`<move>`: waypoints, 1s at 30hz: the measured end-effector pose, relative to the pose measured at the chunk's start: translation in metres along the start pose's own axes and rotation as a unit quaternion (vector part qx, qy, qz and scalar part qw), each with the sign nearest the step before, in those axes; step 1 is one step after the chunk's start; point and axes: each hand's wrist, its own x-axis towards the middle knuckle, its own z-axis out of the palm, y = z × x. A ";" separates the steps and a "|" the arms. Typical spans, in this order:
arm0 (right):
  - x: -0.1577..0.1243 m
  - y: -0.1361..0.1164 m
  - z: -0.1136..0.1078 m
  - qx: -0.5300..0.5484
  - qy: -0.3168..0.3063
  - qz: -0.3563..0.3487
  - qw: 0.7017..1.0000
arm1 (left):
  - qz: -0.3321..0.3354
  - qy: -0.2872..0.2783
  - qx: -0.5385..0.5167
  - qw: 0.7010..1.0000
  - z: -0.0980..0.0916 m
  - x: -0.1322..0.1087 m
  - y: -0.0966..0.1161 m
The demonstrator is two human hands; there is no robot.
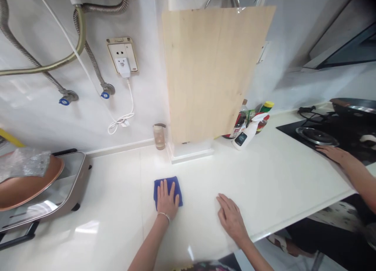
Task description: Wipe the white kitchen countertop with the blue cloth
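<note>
My left hand (168, 198) lies flat on a folded blue cloth (178, 192), fingers stretched and slightly apart. Beneath both is the white countertop (117, 208). Parts of the cloth show around the fingers; the palm hides the rest. To the right, my right hand (232, 217) rests near the counter's front edge with nothing visible in it. Its fingers are extended, the index bent a little inward.
At left stands an electric cooker (76, 181) with a copper-coloured pan (35, 188). A small bottle (159, 137), wooden board (214, 75) and white spray bottle (248, 132) are by the wall. Another person's hand (335, 154) touches the black stove (352, 132).
</note>
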 end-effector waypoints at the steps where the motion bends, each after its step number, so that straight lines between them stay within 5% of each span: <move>1: 0.000 0.000 0.000 0.000 0.002 0.000 1.000 | 0.013 0.004 0.003 1.000 -0.002 -0.016 0.003; 7: -0.002 -0.001 0.001 -0.003 0.001 -0.010 1.000 | 0.079 0.009 0.030 0.996 -0.019 -0.106 -0.005; 12: -0.003 -0.002 0.001 -0.006 -0.008 -0.013 1.000 | 0.085 -0.018 0.036 0.996 -0.039 -0.127 -0.040; 21: -0.003 -0.002 -0.002 -0.003 -0.019 -0.011 1.000 | -0.033 0.002 0.035 0.999 -0.048 -0.060 -0.114; 30: -0.005 0.002 -0.001 -0.001 -0.027 -0.006 1.000 | -0.121 0.002 0.036 0.992 -0.036 0.031 -0.135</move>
